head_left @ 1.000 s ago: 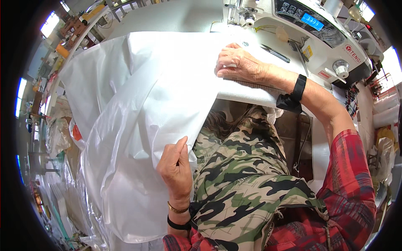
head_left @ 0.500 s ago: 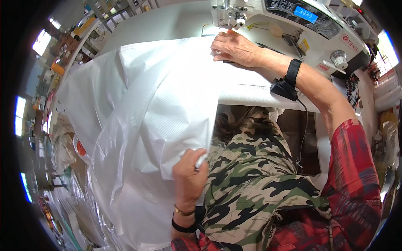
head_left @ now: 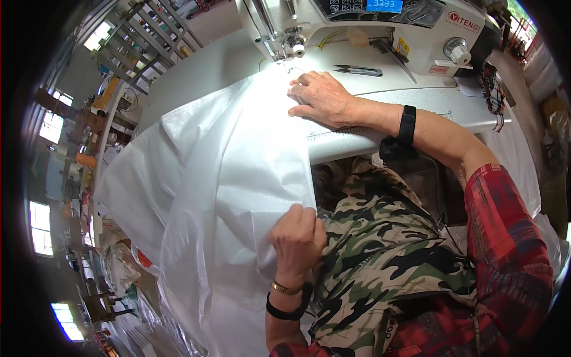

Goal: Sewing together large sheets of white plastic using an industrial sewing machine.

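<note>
A large white plastic-like sheet (head_left: pixel 256 172) drapes from the sewing machine (head_left: pixel 375 18) down past my lap, its surface wrinkled and shiny. Near the bottom of its right edge, my left hand (head_left: pixel 297 241) is closed in a fist around the material. My right hand (head_left: pixel 321 98) lies at the upper right edge just below the needle area, its bent fingers holding the sheet against the machine bed. Bright light washes out the sheet near the presser foot (head_left: pixel 289 62), so the stitching there cannot be made out.
Thread snips (head_left: pixel 358 71) lie on the bed behind my right hand. A ruler scale (head_left: pixel 339 132) runs along the table's front edge. A checked cloth (head_left: pixel 492 89) hangs at the right end. A metal rack (head_left: pixel 146 41) stands beyond the table, far left.
My view has shifted, uncovering more of the machine bed and the snips. My left hand has turned knuckles-up on the sheet's edge. My right hand remains by the needle, fingers slightly more extended.
</note>
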`<state>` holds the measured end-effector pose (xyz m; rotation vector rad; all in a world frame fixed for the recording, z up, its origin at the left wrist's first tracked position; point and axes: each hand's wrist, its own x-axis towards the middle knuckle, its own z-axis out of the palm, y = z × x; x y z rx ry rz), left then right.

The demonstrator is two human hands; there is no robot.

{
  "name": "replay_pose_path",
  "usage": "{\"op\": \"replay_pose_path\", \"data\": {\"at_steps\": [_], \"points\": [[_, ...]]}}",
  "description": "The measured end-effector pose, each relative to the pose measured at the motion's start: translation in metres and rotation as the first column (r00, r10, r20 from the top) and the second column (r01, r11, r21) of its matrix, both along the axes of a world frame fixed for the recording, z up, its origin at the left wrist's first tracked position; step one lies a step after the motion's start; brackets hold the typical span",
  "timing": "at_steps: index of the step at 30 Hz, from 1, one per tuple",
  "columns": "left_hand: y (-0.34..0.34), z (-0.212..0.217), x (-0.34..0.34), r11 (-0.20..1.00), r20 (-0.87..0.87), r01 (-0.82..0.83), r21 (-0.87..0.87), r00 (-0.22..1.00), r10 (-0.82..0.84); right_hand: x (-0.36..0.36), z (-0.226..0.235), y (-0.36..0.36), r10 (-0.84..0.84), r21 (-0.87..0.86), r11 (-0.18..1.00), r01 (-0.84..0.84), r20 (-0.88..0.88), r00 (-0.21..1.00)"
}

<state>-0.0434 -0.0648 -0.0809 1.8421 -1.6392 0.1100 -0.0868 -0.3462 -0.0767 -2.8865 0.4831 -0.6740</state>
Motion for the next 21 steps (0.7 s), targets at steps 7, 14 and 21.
{"op": "replay_pose_path", "data": {"at_steps": [7,14,21], "points": [[-0.047,0.025,0.024,0.998,0.166,-0.003,0.059,0.986,-0.007,-0.004,0.004,0.003,-0.001,0.143,0.990,0.014,-0.088,0.996],[-0.114,0.031,0.047,0.984,0.330,-0.026,0.175,0.943,-0.034,-0.006,0.001,0.000,0.025,0.174,0.984,-0.030,0.027,0.999],[-0.173,0.031,0.065,0.979,0.352,-0.087,0.183,0.936,0.018,0.000,0.001,0.002,-0.002,0.062,0.998,-0.003,0.072,0.997]]}}
